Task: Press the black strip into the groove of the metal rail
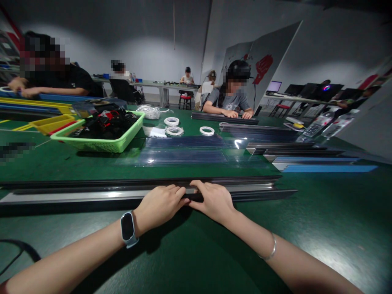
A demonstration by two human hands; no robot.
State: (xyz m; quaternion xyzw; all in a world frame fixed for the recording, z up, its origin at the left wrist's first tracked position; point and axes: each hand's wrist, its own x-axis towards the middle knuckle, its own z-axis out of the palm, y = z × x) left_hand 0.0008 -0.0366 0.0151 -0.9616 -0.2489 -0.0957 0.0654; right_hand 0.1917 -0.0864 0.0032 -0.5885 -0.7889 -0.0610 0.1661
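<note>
A long black metal profile [92,194] with a silver inner channel lies across the green table in front of me. My left hand [161,205], with a smartwatch on its wrist, is closed over the near edge near the profile's middle. Close beside it, my right hand [214,201] grips the same edge, its thumb on the near side and its index finger over the channel. The thumbs almost meet. Some fingertips are hidden inside the profile, and I cannot tell if they hold anything small there.
Beyond the profile lie clear plastic strips [183,156], tape rolls [207,130] and a green basket [122,141] of dark parts. More profiles [294,148], some with blue film, and plastic bottles [318,124] are at the right. Co-workers sit across the table and at the left.
</note>
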